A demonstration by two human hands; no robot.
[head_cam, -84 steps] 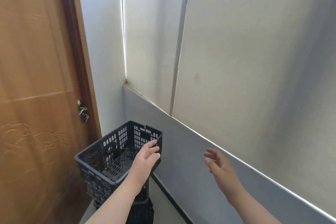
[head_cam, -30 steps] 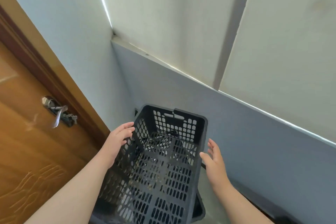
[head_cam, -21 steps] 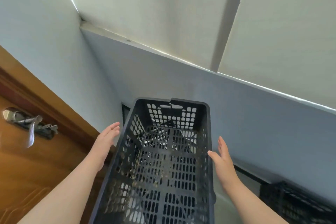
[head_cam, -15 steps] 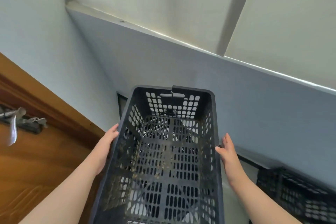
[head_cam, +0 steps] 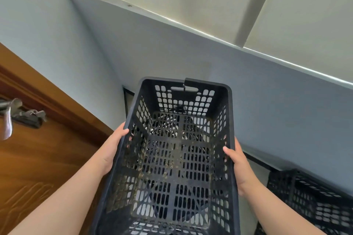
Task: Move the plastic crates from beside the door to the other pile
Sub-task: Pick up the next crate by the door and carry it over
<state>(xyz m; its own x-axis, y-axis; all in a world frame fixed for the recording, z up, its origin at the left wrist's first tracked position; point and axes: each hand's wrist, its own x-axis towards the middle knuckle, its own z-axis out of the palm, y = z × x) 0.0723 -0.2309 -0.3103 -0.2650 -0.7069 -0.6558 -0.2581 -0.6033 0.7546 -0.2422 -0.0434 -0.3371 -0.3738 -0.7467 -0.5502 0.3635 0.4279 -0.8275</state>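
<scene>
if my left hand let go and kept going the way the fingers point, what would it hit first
Probably the grey-blue wall ahead. The left hand grips the black crate side, fingers pointing forward and up; depth is unclear.

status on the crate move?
Left hand and right hand grip the crate by its long sides. Crate lifted, empty. Other pile lower right; nothing between.

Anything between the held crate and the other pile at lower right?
Nothing visible. Both hands, left hand and right hand, grip the crate by its long sides. The other pile sits by the wall at lower right; the gap between shows only bare wall and floor, though partly hidden.
</scene>
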